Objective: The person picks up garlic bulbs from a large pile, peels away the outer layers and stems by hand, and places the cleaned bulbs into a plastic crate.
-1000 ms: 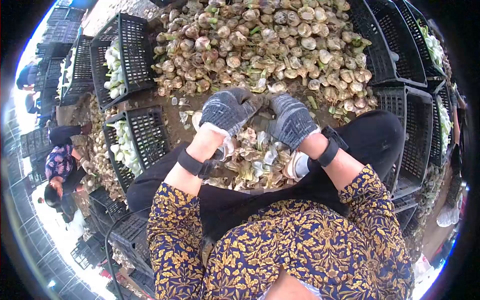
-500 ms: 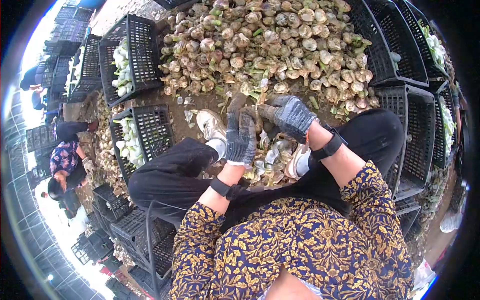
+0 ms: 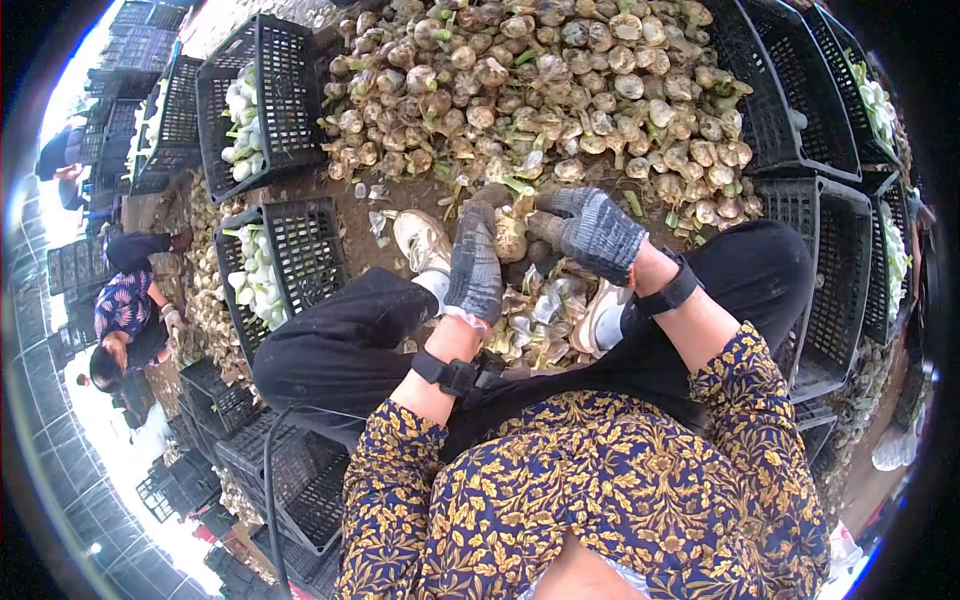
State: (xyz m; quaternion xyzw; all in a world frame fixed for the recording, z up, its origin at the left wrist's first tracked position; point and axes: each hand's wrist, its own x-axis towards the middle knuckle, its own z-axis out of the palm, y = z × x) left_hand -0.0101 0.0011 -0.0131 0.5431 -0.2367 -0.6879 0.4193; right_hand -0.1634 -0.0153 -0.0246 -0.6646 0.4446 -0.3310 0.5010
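Between my two gloved hands is a brownish garlic bulb (image 3: 511, 240) with its stem end up, above the ground between my feet. My left hand (image 3: 476, 258), in a grey glove with dark fingers, is closed around the bulb's left side. The fingers of my right hand (image 3: 588, 232) are bent together at the bulb's upper right; whether they pinch a bit of stem or skin is too small to tell. Just beyond lies a large pile of unpeeled garlic bulbs (image 3: 560, 90). Loose peelings (image 3: 535, 318) lie below my hands.
Black crates with white bulbs stand at the left (image 3: 287, 95), (image 3: 305, 250). More black crates (image 3: 838, 285) are at the right. My bent knees flank the work spot. A co-worker (image 3: 125, 310) crouches at far left beside another garlic pile.
The bulb now shows clearly between my hands, where it was mostly hidden before. My right hand has moved slightly right, and the gap between my hands is wider.
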